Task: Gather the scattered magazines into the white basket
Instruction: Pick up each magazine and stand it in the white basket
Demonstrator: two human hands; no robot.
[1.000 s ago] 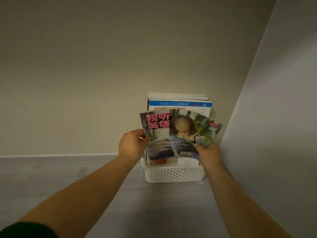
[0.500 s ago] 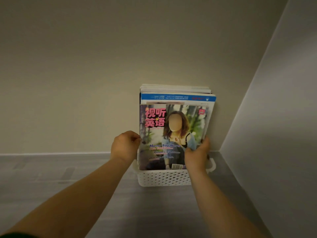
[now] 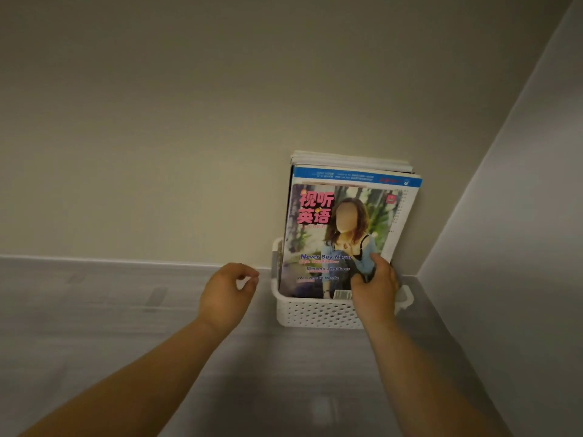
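Standing on end in the white basket (image 3: 315,313), long axis vertical, the front magazine (image 3: 331,241) leans back on the other magazines (image 3: 353,165) behind it. Your right hand (image 3: 375,288) grips its lower right corner at the basket rim. Your left hand (image 3: 227,291) hangs loosely curled and empty just left of the basket, touching nothing, so the right is nearer.

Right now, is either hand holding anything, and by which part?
The right hand rests on the front magazine at its lower right corner, in the white basket. The left hand holds nothing.
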